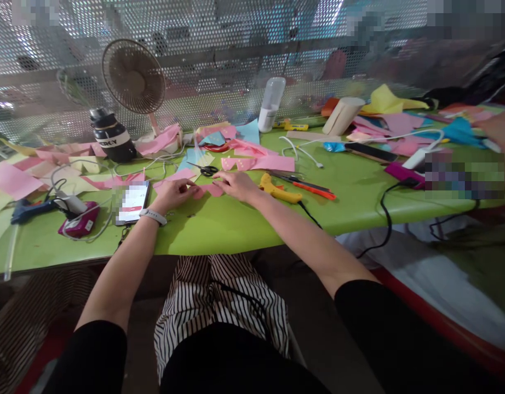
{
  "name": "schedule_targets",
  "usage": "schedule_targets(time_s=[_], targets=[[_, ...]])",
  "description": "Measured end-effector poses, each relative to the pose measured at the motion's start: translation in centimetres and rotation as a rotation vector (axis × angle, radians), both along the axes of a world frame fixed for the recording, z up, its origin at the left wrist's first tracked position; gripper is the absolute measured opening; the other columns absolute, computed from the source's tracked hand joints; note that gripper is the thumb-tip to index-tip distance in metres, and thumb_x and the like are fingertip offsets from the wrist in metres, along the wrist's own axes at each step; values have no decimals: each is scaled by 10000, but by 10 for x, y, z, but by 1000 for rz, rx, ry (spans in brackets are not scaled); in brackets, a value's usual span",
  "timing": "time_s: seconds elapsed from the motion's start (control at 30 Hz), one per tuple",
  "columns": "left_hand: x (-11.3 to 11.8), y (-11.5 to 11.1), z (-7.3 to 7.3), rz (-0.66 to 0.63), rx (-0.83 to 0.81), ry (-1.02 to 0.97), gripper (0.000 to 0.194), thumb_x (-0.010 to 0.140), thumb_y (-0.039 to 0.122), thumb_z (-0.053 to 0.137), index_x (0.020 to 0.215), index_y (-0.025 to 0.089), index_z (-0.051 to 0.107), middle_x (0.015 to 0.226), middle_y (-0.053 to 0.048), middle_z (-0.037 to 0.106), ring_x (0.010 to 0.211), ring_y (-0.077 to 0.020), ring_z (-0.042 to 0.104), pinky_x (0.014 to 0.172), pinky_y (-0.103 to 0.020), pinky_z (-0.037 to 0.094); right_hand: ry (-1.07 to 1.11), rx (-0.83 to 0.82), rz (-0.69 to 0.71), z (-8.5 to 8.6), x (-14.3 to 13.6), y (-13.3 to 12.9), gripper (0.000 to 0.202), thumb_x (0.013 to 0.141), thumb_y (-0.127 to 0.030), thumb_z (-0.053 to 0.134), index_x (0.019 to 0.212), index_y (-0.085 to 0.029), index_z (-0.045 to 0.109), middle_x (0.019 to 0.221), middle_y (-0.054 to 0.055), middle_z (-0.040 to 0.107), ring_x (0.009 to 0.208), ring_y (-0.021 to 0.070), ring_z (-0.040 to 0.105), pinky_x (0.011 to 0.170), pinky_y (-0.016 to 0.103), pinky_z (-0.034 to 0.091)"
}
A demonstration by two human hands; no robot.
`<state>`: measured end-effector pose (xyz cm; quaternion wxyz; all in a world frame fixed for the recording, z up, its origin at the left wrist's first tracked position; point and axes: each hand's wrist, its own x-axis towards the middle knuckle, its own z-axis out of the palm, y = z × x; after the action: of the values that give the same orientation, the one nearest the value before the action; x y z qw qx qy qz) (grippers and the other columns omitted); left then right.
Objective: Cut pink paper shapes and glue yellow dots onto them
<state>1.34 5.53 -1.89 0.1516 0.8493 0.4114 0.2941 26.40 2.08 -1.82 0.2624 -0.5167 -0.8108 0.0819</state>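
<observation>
On the green table (219, 224), my left hand (174, 192) touches the left end of a small pink paper piece (206, 191), its fingers curled and pressed together. My right hand (236, 185) rests on the right end of that piece, fingers spread and fairly flat. Black-handled scissors (208, 171) lie just beyond my hands. A pink strip with pale marks (239, 163) is behind my right hand. Right of it lies a yellow glue gun (279, 190). A phone with a lit screen (132, 202) lies left of my left wrist.
Orange cutters (316, 190) lie right of the glue gun. A black bottle (113, 139), a fan (135, 79) and a purple power block (80, 220) stand left. A clear bottle (270, 106) stands at the back. Another person's arm (501, 137) reaches in at far right.
</observation>
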Motion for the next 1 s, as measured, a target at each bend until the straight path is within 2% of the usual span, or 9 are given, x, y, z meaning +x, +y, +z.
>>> schedule_targets(time_s=[0.13,0.23,0.33,0.43,0.53,0.6,0.7,0.8,1.0], targets=[[4,0,-2,-69,64,-17,191,853,363,666,833,202,767,717,-50,715,621,-153,577,609,-280,411,-35,263,-54,0,-5,0,290,1024,-307,517,1199,-217,729,1112,115,726,1011,257,645,894,388,469],[8,-3,0,-108,139,-39,191,874,376,668,866,218,775,832,-73,761,728,-179,645,706,-305,469,-63,413,-11,-1,-10,0,323,1001,-398,562,1225,-228,721,1248,121,680,1226,293,554,1108,467,349],[10,-7,2,-120,193,-75,196,898,380,653,887,226,773,860,-75,764,798,-187,668,761,-318,490,-69,402,66,-3,-14,0,294,1006,-428,547,1102,-242,753,1205,82,710,1267,276,526,1192,489,233],[11,-11,4,-89,206,-195,223,888,383,678,1009,211,752,839,-58,737,732,-155,639,753,-305,496,6,372,89,-6,-15,1,317,1029,-395,504,943,-229,760,1058,72,744,1139,253,585,1161,473,280],[13,-14,7,39,160,-398,442,839,431,741,1200,186,668,739,-6,666,636,-124,576,680,-271,481,179,366,31,-5,-12,2,323,1026,-400,506,891,-220,739,978,77,740,1026,248,612,1075,441,379],[15,-16,9,59,28,-498,459,842,500,725,1161,173,672,730,-9,655,652,-126,583,652,-256,470,312,358,-13,-4,-10,2,355,1029,-434,483,882,-216,722,940,83,726,998,250,619,1017,418,431],[20,-18,9,-73,-189,-563,451,846,581,689,1026,169,729,893,-72,722,796,-156,643,725,-275,500,431,314,-22,-1,-8,-1,414,1022,-507,456,879,-212,709,930,91,711,993,250,623,953,391,474],[26,-18,5,-147,-255,-641,448,798,594,734,979,185,759,995,-83,740,912,-188,657,810,-312,519,445,266,1,0,-10,-5,425,1005,-535,477,854,-214,711,907,84,714,947,246,623,921,389,486],[33,-18,-1,-114,-353,-832,398,757,567,789,937,213,763,999,-59,759,936,-184,675,881,-348,537,416,242,38,-1,-16,-9,354,985,-463,534,827,-212,726,882,77,739,895,242,633,886,392,488]])
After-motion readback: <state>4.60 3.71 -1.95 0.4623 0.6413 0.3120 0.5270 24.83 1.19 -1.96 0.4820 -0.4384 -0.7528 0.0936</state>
